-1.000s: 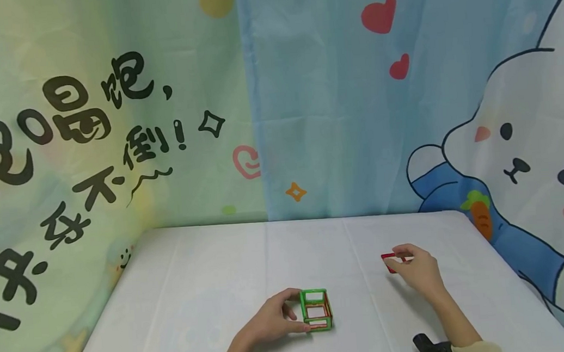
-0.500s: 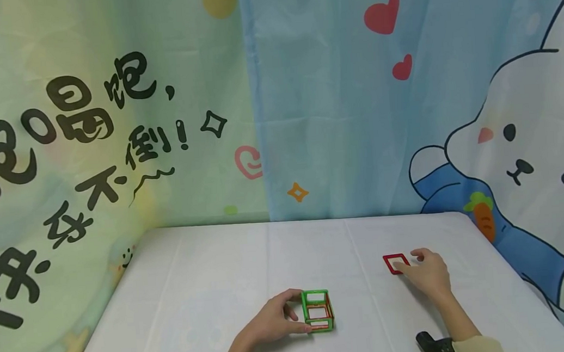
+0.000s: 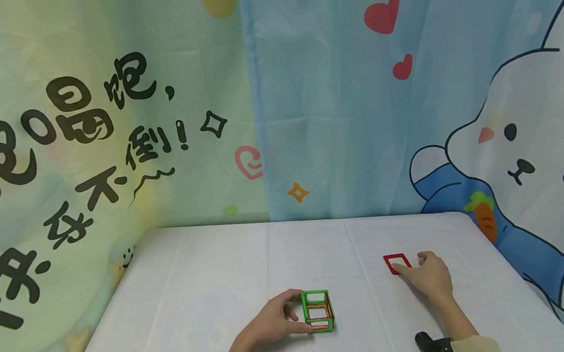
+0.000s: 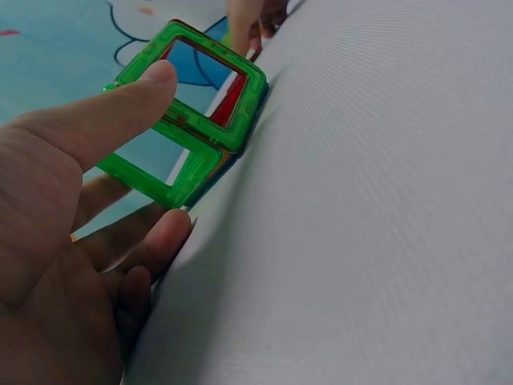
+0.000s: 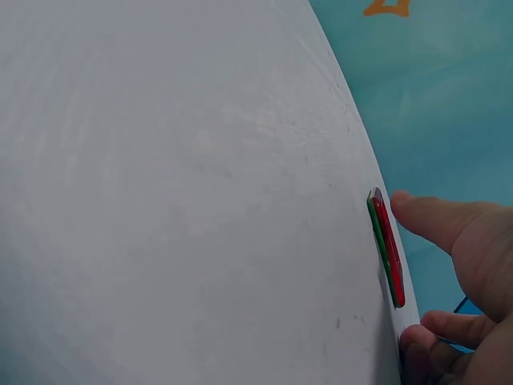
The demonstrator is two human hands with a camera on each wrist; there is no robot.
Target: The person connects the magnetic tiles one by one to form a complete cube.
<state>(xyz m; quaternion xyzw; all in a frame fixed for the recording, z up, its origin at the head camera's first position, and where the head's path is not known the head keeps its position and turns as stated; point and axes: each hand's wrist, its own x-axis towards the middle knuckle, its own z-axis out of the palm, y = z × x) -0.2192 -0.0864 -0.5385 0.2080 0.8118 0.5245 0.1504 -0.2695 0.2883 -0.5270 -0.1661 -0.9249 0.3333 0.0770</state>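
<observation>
My left hand (image 3: pixel 274 318) holds a small box of magnetic tiles (image 3: pixel 319 320) at its left side, mostly green with red and orange parts. In the left wrist view the thumb lies across a green tile frame (image 4: pixel 192 122) and the other fingers are around the back. Farther right, a red square magnetic tile (image 3: pixel 394 256) lies flat on the table. The right wrist view has it as a red piece (image 5: pixel 389 255) with a green layer beneath. My right hand (image 3: pixel 431 277) is beside it, thumb at its edge, other fingers apart from it; contact cannot be told.
The white-covered table (image 3: pixel 210 268) reaches back to printed curtains (image 3: pixel 328 140). A black device (image 3: pixel 432 345) sits by the right wrist at the sleeve. Between the tile box and the red tile is bare tablecloth.
My right hand has let go of the red tile and drawn slightly right, its fingers spreading away. The tile now lies flat. My left hand still holds the tile box in place.
</observation>
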